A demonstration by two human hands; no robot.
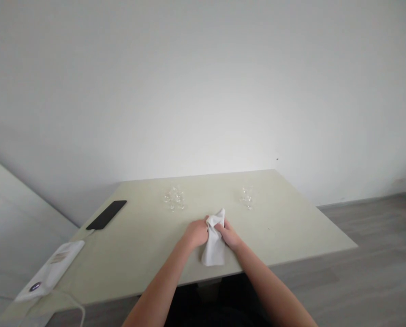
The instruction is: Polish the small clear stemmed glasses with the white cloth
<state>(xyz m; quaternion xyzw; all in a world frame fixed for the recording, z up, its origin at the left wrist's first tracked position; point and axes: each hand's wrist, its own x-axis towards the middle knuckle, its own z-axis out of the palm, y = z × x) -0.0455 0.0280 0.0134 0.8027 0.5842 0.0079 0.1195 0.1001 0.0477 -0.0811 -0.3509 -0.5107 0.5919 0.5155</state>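
Observation:
A white cloth (214,245) hangs between both hands above the near half of the pale table (291,218). My left hand (196,232) is closed on the cloth's left side. My right hand (229,235) grips its right side, fingers wrapped into the fabric. Whether anything is inside the cloth is hidden. Beyond the hands stand clear glasses: a small group (174,198) at the left and one glass (248,197) at the right.
A black phone (106,214) lies near the table's left edge. A white device (51,270) with a cable sits at the near left corner. A white wall stands behind the table, and grey floor (369,254) lies to the right.

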